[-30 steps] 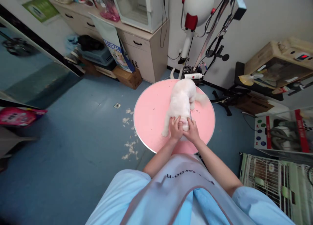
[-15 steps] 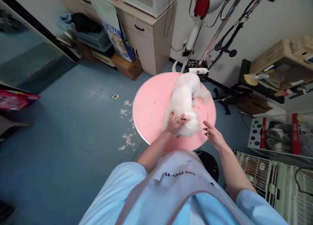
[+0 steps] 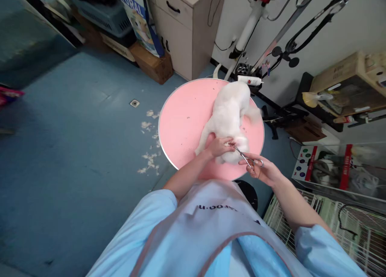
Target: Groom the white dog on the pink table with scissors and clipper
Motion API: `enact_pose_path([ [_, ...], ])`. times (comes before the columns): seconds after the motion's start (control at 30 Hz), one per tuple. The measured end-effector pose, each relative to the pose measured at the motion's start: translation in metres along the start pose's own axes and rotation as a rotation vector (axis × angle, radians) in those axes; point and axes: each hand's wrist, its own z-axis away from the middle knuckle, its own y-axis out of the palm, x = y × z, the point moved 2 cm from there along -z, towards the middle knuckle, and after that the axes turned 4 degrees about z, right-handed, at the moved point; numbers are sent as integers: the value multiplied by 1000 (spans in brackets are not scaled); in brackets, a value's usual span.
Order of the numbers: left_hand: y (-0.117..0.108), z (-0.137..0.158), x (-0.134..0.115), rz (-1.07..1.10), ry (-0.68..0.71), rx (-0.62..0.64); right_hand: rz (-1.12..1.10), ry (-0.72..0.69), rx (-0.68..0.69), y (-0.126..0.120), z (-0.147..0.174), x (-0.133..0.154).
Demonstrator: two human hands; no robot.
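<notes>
Just beside left fingers (image 3: 225, 142), scissors (image 3: 242, 154) in right fingers (image 3: 255, 172)

We record that one second ago both hands were on the white dog's (image 3: 229, 112) head (image 3: 233, 157); the right hand (image 3: 261, 171) has since come away and returned with scissors (image 3: 242, 153). Half a second ago we saw these held upright, apart from the dog; their tips now meet the fingertips of the left hand (image 3: 220, 147) at the ear. We note that the head has turned toward the right. Our view has tilted downward, cutting off most of the pink bag (image 3: 10, 95).
</notes>
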Motion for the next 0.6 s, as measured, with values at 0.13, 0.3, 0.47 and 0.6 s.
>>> enact_pose_path([
  [0.13,0,-2,-4,-17,5,29,-26,46,36,-7,0,2],
  [0.3,7,-5,2,-32,83,41,-46,16,59,-6,-1,1],
  [0.47,13,-7,10,-65,130,43,-27,36,42,-7,-4,-3],
  [0.6,14,-6,11,-27,148,34,-19,7,46,-14,3,-4],
])
